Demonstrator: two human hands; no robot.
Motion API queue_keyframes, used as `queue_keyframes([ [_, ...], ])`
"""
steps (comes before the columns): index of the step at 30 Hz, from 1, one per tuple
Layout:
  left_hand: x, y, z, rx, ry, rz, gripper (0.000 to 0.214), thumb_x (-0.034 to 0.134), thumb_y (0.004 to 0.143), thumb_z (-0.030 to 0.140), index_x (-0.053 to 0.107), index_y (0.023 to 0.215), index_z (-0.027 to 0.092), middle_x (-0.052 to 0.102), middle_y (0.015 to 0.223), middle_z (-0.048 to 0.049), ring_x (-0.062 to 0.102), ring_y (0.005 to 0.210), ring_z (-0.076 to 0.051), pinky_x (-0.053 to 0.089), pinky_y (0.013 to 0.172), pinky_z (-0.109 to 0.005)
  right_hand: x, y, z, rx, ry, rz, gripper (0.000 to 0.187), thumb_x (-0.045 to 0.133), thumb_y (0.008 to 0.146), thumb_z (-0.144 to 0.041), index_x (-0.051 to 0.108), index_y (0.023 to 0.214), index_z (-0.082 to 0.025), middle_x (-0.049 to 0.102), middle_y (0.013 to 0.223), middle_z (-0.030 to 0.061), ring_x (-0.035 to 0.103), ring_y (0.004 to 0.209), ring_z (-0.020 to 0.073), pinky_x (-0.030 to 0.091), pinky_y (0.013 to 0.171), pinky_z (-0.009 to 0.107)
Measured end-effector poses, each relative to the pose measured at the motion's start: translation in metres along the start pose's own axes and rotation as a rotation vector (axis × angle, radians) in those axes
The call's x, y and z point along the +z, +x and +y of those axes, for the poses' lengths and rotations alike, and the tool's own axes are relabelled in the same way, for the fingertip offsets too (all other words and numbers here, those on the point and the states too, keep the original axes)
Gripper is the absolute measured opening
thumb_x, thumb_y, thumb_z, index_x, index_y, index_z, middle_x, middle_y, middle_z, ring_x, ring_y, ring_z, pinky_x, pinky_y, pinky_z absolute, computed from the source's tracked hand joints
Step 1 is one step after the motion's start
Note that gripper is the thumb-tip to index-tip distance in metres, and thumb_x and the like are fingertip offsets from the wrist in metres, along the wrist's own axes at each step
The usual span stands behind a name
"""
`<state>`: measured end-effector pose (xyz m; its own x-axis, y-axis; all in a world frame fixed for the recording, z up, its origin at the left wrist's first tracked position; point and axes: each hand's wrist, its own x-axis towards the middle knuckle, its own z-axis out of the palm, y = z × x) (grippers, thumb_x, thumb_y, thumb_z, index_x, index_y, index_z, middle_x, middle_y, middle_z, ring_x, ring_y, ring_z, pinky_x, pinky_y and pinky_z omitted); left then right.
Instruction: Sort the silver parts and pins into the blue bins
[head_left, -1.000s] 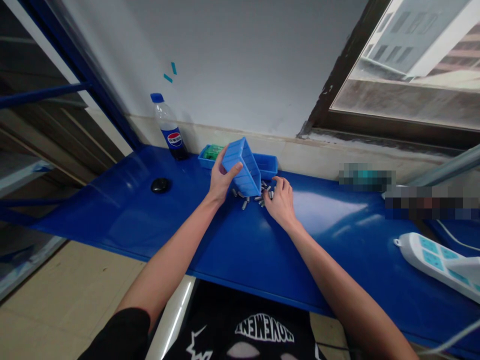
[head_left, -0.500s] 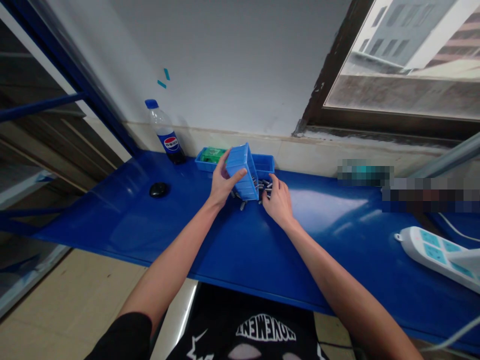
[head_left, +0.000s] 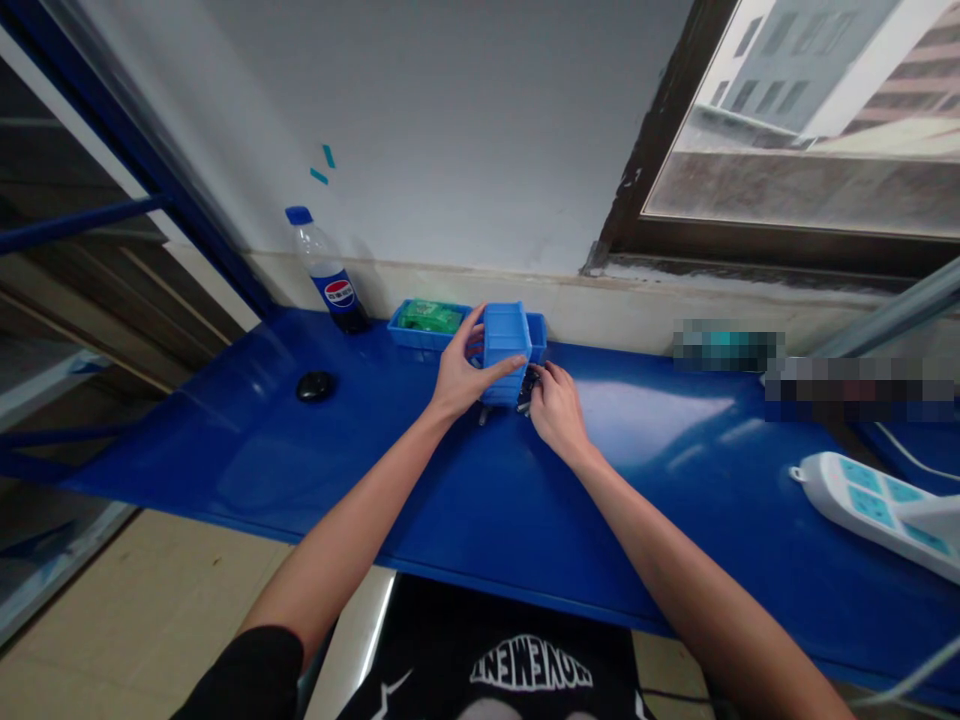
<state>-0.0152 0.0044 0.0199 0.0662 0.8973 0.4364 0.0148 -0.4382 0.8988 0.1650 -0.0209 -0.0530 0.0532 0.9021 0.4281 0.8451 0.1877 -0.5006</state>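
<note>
My left hand (head_left: 459, 372) grips a light blue plastic bin (head_left: 507, 340), thumb across its outside and fingers behind it. The bin is tipped on its side over the table, with its open side turned to the right and away from me. Small silvery metal cylinders (head_left: 523, 407) lie on the table by the bin's lower edge, partly hidden by it. My right hand (head_left: 557, 408) is right of the bin, among these pieces, its fingers curled together. What is between those fingertips cannot be made out.
Behind the bin, a long blue tray (head_left: 421, 339) against the wall holds a green packet (head_left: 430, 316). A cola bottle (head_left: 337, 285) and a black mouse (head_left: 315, 386) are to the left. A white power strip (head_left: 870, 500) lies at the right on the blue table (head_left: 480, 500).
My left hand has moved slightly right and turned the bin so that its opening faces more away from me. My right hand's fingers have curled in closer beside the bin.
</note>
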Motion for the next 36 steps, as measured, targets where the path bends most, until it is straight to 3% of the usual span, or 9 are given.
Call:
queue_keyframes([
  [7, 0.007, 0.005, 0.005, -0.012, 0.120, -0.065, 0.103, 0.094, 0.065, 0.054, 0.051, 0.155, 0.030, 0.061, 0.148, -0.0141, 0.057, 0.135, -0.039, 0.048, 0.111, -0.056, 0.002, 0.000, -0.001, -0.005, 0.056, 0.025, 0.047, 0.043, 0.094, -0.018, 0.065, 0.134, -0.011, 0.061, 0.147, 0.0205, 0.053, 0.139, 0.0320, 0.041, 0.119, 0.053],
  [13, 0.016, 0.013, 0.011, 0.060, 0.154, -0.098, 0.097, 0.094, 0.064, 0.055, 0.057, 0.150, 0.027, 0.057, 0.153, -0.0132, 0.053, 0.140, -0.040, 0.039, 0.119, -0.057, -0.024, -0.001, -0.008, -0.055, 0.262, 0.181, 0.041, 0.054, 0.078, -0.017, 0.070, 0.116, -0.017, 0.069, 0.133, 0.0156, 0.051, 0.137, 0.0341, 0.041, 0.117, 0.056],
  [16, 0.021, 0.018, 0.016, 0.093, 0.211, -0.097, 0.100, 0.095, 0.060, 0.059, 0.059, 0.148, 0.026, 0.061, 0.149, -0.0146, 0.055, 0.137, -0.042, 0.038, 0.119, -0.058, -0.034, -0.002, -0.012, -0.029, 0.556, 0.087, 0.026, 0.061, 0.079, -0.026, 0.069, 0.103, -0.021, 0.074, 0.105, 0.0096, 0.065, 0.106, 0.0304, 0.055, 0.096, 0.049],
  [19, 0.025, 0.023, 0.020, 0.107, 0.299, -0.103, 0.104, 0.094, 0.057, 0.064, 0.060, 0.148, 0.025, 0.063, 0.145, -0.0157, 0.055, 0.135, -0.043, 0.035, 0.120, -0.060, -0.034, 0.000, -0.015, 0.083, 0.944, -0.066, 0.021, 0.069, 0.085, -0.040, 0.067, 0.096, -0.023, 0.069, 0.079, 0.0012, 0.065, 0.074, 0.0210, 0.056, 0.071, 0.035],
  [22, 0.026, 0.025, 0.022, 0.116, 0.323, -0.121, 0.104, 0.092, 0.058, 0.067, 0.060, 0.147, 0.025, 0.063, 0.145, -0.0157, 0.054, 0.137, -0.043, 0.032, 0.121, -0.060, -0.031, 0.002, -0.016, 0.143, 1.142, -0.140, 0.029, 0.077, 0.083, -0.047, 0.068, 0.094, -0.021, 0.070, 0.075, 0.0005, 0.065, 0.066, 0.0182, 0.054, 0.066, 0.031],
  [25, 0.020, 0.022, 0.024, 0.154, 0.296, -0.132, 0.089, 0.084, 0.071, 0.069, 0.061, 0.146, 0.027, 0.060, 0.151, -0.0128, 0.051, 0.141, -0.039, 0.031, 0.123, -0.058, -0.030, 0.002, -0.016, 0.176, 1.207, -0.146, 0.033, 0.081, 0.081, -0.049, 0.070, 0.097, -0.022, 0.073, 0.076, 0.0007, 0.067, 0.067, 0.0179, 0.055, 0.067, 0.032],
  [28, 0.010, 0.018, 0.022, 0.172, 0.249, -0.003, 0.061, 0.064, 0.092, 0.067, 0.067, 0.138, 0.028, 0.062, 0.148, -0.0107, 0.052, 0.140, -0.034, 0.032, 0.123, -0.055, -0.032, 0.002, -0.017, 0.211, 1.253, -0.115, 0.034, 0.082, 0.080, -0.048, 0.070, 0.100, -0.023, 0.072, 0.077, -0.0007, 0.067, 0.067, 0.0166, 0.057, 0.068, 0.031],
  [32, -0.008, 0.008, 0.002, 0.142, 0.202, 0.298, 0.051, 0.050, 0.100, 0.064, 0.070, 0.129, 0.026, 0.065, 0.138, -0.0103, 0.054, 0.136, -0.028, 0.032, 0.124, -0.049, -0.035, 0.005, -0.020, 0.253, 1.335, -0.063, 0.034, 0.084, 0.077, -0.045, 0.067, 0.096, -0.023, 0.070, 0.078, -0.0013, 0.066, 0.067, 0.0157, 0.058, 0.070, 0.032],
  [36, -0.014, -0.007, -0.027, -0.026, 0.197, 0.312, 0.054, 0.054, 0.098, 0.065, 0.065, 0.134, 0.027, 0.060, 0.141, -0.0127, 0.048, 0.142, -0.031, 0.025, 0.127, -0.054, -0.045, 0.012, -0.018, 0.203, 1.314, 0.024, 0.033, 0.081, 0.081, -0.046, 0.064, 0.100, -0.025, 0.068, 0.086, -0.0008, 0.063, 0.066, 0.0144, 0.058, 0.067, 0.032],
])
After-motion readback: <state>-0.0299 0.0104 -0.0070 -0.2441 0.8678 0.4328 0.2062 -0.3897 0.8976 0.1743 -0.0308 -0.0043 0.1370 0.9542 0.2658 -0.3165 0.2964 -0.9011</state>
